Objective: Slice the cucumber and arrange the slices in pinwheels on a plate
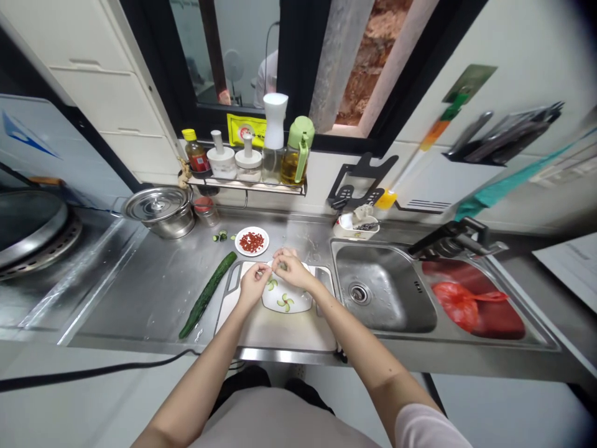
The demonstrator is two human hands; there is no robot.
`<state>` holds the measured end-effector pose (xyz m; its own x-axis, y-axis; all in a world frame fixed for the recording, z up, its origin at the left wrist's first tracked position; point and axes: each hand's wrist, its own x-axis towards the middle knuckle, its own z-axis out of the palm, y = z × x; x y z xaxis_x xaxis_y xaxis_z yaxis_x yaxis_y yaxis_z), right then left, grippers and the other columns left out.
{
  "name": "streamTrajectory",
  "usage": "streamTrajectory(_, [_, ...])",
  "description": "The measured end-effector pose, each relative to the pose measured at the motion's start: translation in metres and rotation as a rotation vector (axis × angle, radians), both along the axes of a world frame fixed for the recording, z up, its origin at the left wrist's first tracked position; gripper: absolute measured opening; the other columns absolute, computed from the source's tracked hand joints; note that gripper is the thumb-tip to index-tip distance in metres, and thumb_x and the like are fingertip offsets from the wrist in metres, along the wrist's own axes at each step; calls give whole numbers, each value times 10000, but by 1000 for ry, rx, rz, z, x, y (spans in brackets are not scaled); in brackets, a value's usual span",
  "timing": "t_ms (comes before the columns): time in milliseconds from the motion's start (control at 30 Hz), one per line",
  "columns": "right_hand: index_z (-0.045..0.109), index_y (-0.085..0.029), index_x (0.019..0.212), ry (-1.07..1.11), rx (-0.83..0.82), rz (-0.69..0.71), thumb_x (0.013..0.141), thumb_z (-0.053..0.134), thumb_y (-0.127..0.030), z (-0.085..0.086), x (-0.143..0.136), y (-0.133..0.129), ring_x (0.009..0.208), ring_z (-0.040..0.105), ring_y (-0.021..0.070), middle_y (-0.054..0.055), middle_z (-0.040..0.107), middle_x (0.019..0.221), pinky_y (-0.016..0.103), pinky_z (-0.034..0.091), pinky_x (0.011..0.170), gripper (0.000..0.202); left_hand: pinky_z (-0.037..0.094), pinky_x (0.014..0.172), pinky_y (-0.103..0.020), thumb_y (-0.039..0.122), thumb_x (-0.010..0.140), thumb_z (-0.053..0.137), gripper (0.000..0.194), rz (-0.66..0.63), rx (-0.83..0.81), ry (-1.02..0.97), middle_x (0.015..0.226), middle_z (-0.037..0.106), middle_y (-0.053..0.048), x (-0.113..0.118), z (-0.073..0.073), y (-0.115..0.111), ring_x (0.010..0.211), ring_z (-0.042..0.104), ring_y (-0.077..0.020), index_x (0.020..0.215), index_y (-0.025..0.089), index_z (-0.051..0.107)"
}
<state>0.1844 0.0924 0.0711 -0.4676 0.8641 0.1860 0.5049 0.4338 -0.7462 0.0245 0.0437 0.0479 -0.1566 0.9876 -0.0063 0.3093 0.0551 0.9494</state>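
Observation:
My left hand [254,283] and my right hand [293,269] meet over the far side of a white plate [301,302]. Fingers on both hands are pinched together near each other; whatever is between them is too small to make out. On the plate, thin cucumber slices [285,303] lie fanned like a flower around a small red centre. More slices [272,284] sit partly under my hands. The plate rests on a cutting board [280,339]. Just beyond my hands is a small white dish [252,241] of chopped red bits. A long whole cucumber [208,295] lies left of the board.
Dark green cucumber pieces [222,236] lie left of the dish. A lidded steel pot [161,211] stands behind them, under a shelf of seasoning bottles [249,182]. Right of the board is a steel sink [387,286], with a red plastic bag [459,305] beyond.

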Motion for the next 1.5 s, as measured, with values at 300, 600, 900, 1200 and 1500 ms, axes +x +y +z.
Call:
streamTrajectory(300, [676, -230, 859, -43, 106, -104, 822, 591, -237, 12, 4, -19, 1092, 435, 237, 56, 566, 1062, 406, 339, 980, 93, 406, 614, -228, 360, 748, 626, 185, 17, -16, -219, 718, 628, -1, -2, -4, -6, 614, 503, -111, 761, 176, 644])
streamTrajectory(600, [673, -233, 854, -143, 205, -202, 845, 615, -273, 6, -7, -53, 1129, 384, 254, 73, 549, 1130, 418, 328, 987, 71, 435, 674, -245, 369, 719, 649, 196, 9, -53, -375, 721, 637, -8, 7, 0, -22, 692, 559, -133, 746, 176, 630])
streamTrajectory(900, [683, -235, 804, -114, 150, -232, 857, 583, -267, -7, -3, -51, 1117, 396, 250, 66, 558, 1102, 409, 319, 984, 118, 458, 726, -264, 381, 756, 609, 219, 30, -68, -328, 780, 658, -21, 6, -11, -21, 746, 587, -144, 810, 171, 641])
streamTrajectory(1200, [697, -226, 803, -221, 3, -286, 852, 575, -269, -56, -5, -39, 1118, 368, 257, 69, 550, 1104, 411, 308, 962, 138, 390, 748, -295, 354, 816, 574, 174, 131, -119, 274, 818, 677, -21, -12, -31, -16, 751, 569, -167, 870, 219, 670])
streamTrajectory(1500, [687, -210, 799, -294, -2, -276, 866, 559, -247, -75, -17, -32, 1104, 362, 258, 76, 557, 1099, 411, 303, 944, 150, 312, 815, -341, 324, 846, 567, 136, 10, -209, 543, 922, 686, -41, -2, -35, -4, 944, 557, -235, 886, 233, 661])
